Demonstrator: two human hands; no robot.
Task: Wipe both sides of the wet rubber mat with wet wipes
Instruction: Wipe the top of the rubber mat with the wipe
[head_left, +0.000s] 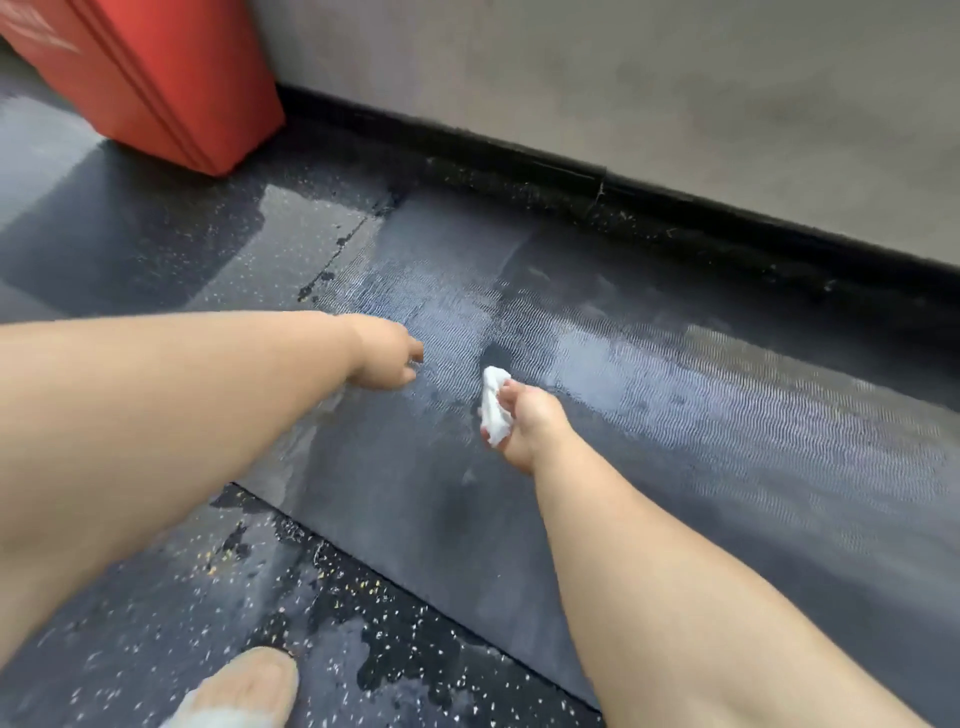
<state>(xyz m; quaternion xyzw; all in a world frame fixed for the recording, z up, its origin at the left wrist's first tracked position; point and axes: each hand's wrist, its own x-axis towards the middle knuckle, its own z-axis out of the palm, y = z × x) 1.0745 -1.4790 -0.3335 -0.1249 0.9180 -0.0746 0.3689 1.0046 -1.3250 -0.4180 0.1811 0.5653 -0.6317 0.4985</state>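
Rubber mat lies flat on the speckled floor, its long far edge close along the black skirting at the foot of a grey wall. The mat's surface is dark with a fine wavy rib. The far half and the stretch to the right show a wet sheen, while the near strip looks duller.

Right hand is over the middle of the mat. Its grip is closed round a crumpled white wet wipe, fingers and thumb curled about it, with the wipe bulging out on the side toward the other hand. The wipe's lower end appears to be at the mat surface, though actual contact cannot be confirmed from this angle.

Left hand reaches over the mat, near the right hand but apart from it. Its grip is slack, fingers loosely curled and holding nothing. Whether the fingertips touch the mat cannot be told.

Patches of standing water lie on the floor beside the mat's near edge. A red bin stands on the floor at the far left, against the wall. One foot in a pale sandal is planted on the floor at the bottom of the view.
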